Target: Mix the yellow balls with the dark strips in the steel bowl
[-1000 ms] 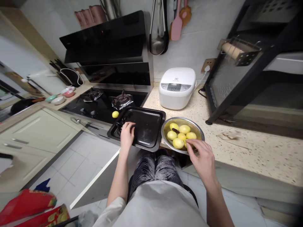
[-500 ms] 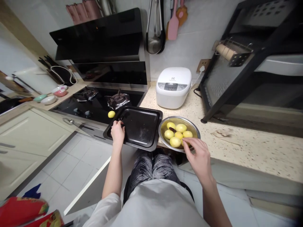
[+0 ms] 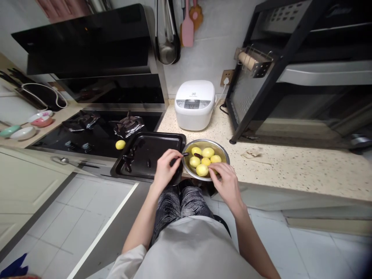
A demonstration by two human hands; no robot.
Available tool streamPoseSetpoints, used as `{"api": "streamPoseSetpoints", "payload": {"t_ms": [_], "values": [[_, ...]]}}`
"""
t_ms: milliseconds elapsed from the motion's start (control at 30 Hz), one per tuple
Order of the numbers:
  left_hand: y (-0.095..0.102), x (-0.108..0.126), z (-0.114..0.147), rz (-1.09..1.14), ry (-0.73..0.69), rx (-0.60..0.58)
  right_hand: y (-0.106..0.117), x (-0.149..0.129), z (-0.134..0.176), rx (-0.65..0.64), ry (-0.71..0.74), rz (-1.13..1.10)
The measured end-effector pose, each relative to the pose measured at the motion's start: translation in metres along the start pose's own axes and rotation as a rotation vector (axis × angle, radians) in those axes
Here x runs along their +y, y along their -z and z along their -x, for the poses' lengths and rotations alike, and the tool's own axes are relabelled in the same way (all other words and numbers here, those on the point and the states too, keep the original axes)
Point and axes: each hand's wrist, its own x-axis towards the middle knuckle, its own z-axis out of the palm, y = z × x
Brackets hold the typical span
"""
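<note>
Speckled tabletop (image 3: pixel 290 166): bowl (image 3: pixel 223 151) at its front edge, tray (image 3: pixel 142 149) crowding it on the left, cooker (image 3: pixel 194 116) behind, rack (image 3: pixel 274 77) back right. The left hand (image 3: pixel 166 166) pinches a dark piece (image 3: pixel 185 154) at the bowl's left rim; whether the right hand (image 3: pixel 228 180), near rim, pinches anything is unclear.

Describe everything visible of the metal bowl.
The metal bowl, round, shiny and silvery, sits upright on the counter, beside the black tray, holding yellow fruits and a dark piece. The right hand is over its near rim; the left hand has another dark piece in its grip by the left rim. Hand contact is unclear.
</note>
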Motion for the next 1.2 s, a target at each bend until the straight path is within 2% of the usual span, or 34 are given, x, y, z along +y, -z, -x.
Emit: {"api": "streamPoseSetpoints", "payload": {"t_ms": [67, 167, 267, 367, 567, 700, 833, 900, 1000, 1100, 1200], "values": [[-0.020, 0.006, -0.002, 0.037, -0.036, -0.095, 0.001, 0.001, 0.000, 0.002, -0.001, 0.003], [-0.041, 0.006, -0.003, 0.029, -0.051, -0.163, 0.003, 0.003, 0.001, 0.001, -0.003, 0.011], [-0.053, 0.001, -0.003, -0.020, -0.057, -0.196, 0.004, 0.005, 0.001, -0.005, -0.005, 0.015], [-0.058, -0.001, -0.002, -0.046, -0.055, -0.224, 0.004, 0.005, 0.000, -0.010, -0.006, 0.011], [-0.053, 0.004, 0.002, 0.014, -0.060, -0.236, 0.002, 0.005, 0.001, -0.017, -0.014, 0.005], [-0.037, 0.001, 0.006, 0.008, -0.040, -0.198, 0.002, 0.007, 0.001, -0.013, -0.017, -0.007], [-0.014, -0.019, 0.004, -0.068, 0.023, -0.070, 0.002, 0.008, 0.001, -0.004, -0.010, -0.009], [-0.007, -0.033, -0.001, -0.122, 0.080, -0.051, 0.001, 0.007, 0.001, -0.012, -0.011, -0.007], [-0.006, -0.051, -0.010, -0.222, 0.165, -0.154, 0.000, 0.004, 0.001, -0.018, -0.016, -0.010], [-0.013, -0.062, -0.017, -0.329, 0.211, -0.274, 0.000, 0.003, 0.001, -0.004, -0.015, -0.019], [-0.021, -0.068, -0.021, -0.430, 0.235, -0.301, 0.002, 0.004, 0.001, 0.006, -0.005, -0.016]]}}
